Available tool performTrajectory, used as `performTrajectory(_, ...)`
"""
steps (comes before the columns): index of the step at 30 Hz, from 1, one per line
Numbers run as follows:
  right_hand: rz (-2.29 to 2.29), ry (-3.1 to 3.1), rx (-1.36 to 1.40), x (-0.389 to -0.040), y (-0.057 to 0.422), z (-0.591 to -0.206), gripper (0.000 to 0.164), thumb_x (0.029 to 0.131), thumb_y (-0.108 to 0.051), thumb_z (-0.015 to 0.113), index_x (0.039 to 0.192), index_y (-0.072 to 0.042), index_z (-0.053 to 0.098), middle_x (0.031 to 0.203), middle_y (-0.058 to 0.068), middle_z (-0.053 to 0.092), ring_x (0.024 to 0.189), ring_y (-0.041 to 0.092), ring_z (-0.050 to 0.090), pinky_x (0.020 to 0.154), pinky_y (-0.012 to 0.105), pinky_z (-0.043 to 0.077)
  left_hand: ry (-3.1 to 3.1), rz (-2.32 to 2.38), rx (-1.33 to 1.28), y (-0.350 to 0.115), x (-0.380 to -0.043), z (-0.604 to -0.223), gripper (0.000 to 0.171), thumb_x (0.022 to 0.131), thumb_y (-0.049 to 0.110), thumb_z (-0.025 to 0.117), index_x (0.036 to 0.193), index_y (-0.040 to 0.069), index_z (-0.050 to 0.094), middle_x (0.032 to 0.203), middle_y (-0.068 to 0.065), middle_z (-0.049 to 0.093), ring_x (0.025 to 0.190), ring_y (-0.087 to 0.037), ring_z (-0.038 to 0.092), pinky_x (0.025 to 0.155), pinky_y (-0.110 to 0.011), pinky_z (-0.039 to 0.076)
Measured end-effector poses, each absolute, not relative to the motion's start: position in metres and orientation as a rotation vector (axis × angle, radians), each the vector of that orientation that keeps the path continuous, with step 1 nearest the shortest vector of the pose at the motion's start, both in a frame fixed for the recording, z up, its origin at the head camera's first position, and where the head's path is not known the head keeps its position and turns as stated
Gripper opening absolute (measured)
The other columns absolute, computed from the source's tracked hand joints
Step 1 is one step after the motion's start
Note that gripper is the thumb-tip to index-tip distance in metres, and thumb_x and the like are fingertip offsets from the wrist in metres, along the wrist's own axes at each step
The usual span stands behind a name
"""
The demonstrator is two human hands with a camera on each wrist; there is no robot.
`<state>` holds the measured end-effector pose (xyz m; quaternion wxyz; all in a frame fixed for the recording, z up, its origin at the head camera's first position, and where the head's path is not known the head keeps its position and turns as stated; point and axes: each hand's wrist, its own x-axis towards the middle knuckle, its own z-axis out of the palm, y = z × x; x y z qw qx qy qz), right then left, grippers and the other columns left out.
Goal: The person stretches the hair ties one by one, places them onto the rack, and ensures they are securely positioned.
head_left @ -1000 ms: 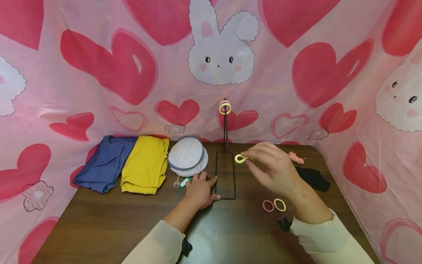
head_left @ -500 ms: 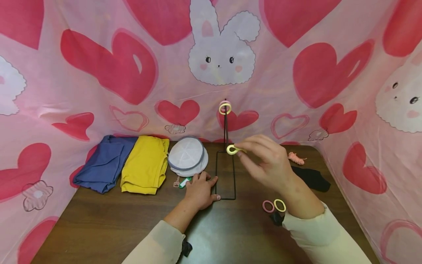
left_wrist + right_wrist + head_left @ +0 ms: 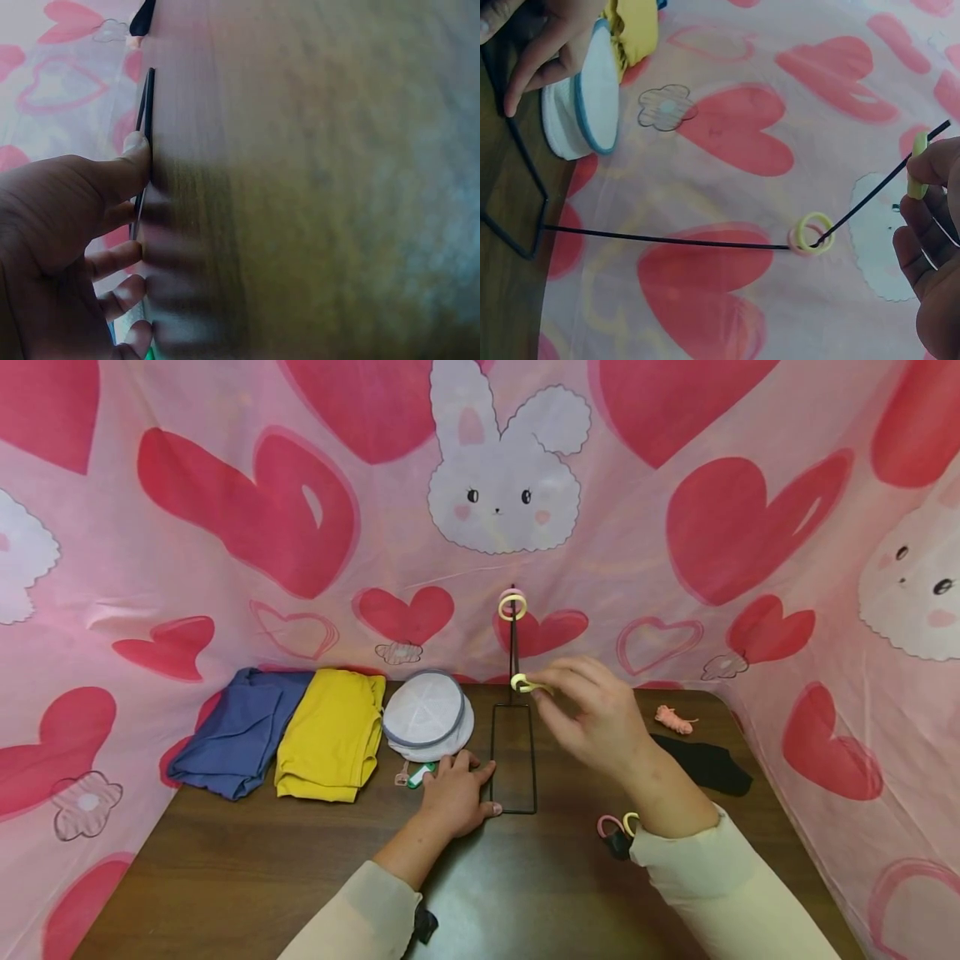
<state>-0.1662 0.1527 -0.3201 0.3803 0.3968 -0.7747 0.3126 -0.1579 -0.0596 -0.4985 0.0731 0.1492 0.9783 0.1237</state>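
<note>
A black wire stand, its rectangular base [image 3: 532,760] flat on the table, has an upright with a slanting arm on top. My left hand [image 3: 455,793] rests on the base's left side; in the left wrist view its thumb presses the wire [image 3: 151,112]. Between thumb and fingertips, my right hand [image 3: 603,714] pinches a yellow hair tie [image 3: 518,682]. In the right wrist view this hair tie [image 3: 917,169] is at the arm's free end; whether the wire passes through it I cannot tell. Another yellow hair tie [image 3: 830,238] and a pink one [image 3: 792,240] hang at the bend.
Another pink hair tie [image 3: 602,829] and yellow one [image 3: 627,823] lie by the right sleeve, partly covered. Left stand a white round cloth item [image 3: 423,710], folded yellow cloth [image 3: 330,735] and blue cloth [image 3: 236,735]. Right are black cloth [image 3: 708,764] and pink yarn [image 3: 673,720].
My right hand has moved left and farther up in the head view, carrying the yellow hair tie to the stand's upright line. The left hand has stayed in place.
</note>
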Motion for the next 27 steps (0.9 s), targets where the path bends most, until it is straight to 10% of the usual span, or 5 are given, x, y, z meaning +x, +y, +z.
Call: performTrajectory(27, 0.848, -1.987, 0.717, -0.246, 0.129, -0.342, 0.025, 0.091, -0.006, 0.073, 0.115, 0.001, 0.074, 0.11, 0.018, 0.067, 0.096, 0.029, 0.067, 0.083, 0.04, 0.057, 2.941, 0.373, 0.458, -0.059, -0.157, -0.498, 0.074, 0.087, 0.059, 0.076, 0.152, 0.03, 0.056, 0.143, -0.009, 0.048, 0.126, -0.034, 0.043, 0.088, -0.059, 0.041)
